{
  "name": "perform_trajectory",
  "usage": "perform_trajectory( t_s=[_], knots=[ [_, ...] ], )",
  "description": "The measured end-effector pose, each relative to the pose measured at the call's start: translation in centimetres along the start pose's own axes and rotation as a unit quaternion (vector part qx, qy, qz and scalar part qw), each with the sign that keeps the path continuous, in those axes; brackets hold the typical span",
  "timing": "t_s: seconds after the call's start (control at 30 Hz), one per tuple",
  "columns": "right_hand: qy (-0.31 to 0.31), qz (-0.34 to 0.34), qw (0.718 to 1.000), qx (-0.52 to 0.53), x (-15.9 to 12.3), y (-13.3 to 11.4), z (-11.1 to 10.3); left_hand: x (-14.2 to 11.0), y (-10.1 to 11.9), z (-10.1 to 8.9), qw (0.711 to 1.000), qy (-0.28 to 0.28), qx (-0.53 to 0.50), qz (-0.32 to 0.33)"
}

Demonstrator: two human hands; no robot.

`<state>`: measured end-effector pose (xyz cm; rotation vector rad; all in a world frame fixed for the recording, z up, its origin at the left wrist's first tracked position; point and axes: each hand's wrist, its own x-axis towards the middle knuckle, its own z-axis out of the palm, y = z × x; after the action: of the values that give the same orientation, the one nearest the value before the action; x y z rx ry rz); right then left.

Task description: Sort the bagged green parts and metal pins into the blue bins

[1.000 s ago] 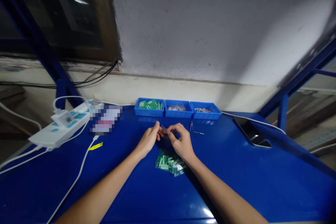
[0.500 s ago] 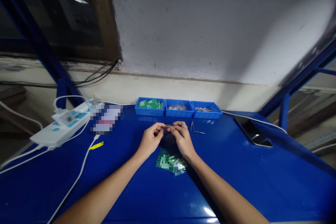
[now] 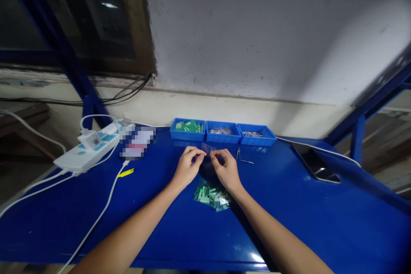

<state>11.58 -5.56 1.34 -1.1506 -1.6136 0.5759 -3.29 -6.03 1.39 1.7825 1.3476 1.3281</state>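
Left hand (image 3: 188, 167) and right hand (image 3: 227, 172) pinching small clear plastic bag (image 3: 207, 149); packet of green-white pieces (image 3: 208, 197) nearer wearer, blue bins (image 3: 222, 138) beyond

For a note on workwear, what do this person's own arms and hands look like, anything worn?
The left hand and right hand are ungloved. The left forearm and right forearm are bare: no sleeve, watch or bracelet shows. I see no rings, but the fingers are small here.
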Motion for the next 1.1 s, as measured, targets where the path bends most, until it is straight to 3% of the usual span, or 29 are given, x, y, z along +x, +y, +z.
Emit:
perform_trajectory(
  t_s=[0.17,0.3,0.4,0.53,0.77,0.93,1.1],
  knots=[
    [-0.011,-0.053,0.998,-0.04,-0.1,-0.2,-0.2,0.4,0.3,-0.2,0.992,0.002,-0.083,-0.093],
    [-0.026,-0.058,0.998,-0.03,-0.2,-0.2,-0.1,0.4,-0.2,-0.1,0.99,-0.016,-0.098,-0.098],
    [-0.032,-0.038,0.999,-0.021,-0.2,-0.2,0.0,0.4,-0.7,0.1,0.992,-0.018,-0.097,-0.076],
    [-0.028,0.037,0.999,-0.01,0.1,-0.4,-0.2,0.0,-0.4,0.3,1.0,-0.009,-0.021,0.003],
    [-0.046,0.131,0.986,0.091,0.5,0.0,-0.2,-0.6,0.4,0.4,0.991,-0.028,0.079,0.105],
    [-0.021,0.076,0.994,0.074,0.2,0.1,0.0,-0.7,-0.1,0.6,0.993,-0.008,0.105,0.06],
    [-0.009,-0.047,0.999,0.005,-0.1,-0.8,-0.4,0.0,0.1,0.1,0.998,-0.033,-0.036,-0.048]
  ],
)
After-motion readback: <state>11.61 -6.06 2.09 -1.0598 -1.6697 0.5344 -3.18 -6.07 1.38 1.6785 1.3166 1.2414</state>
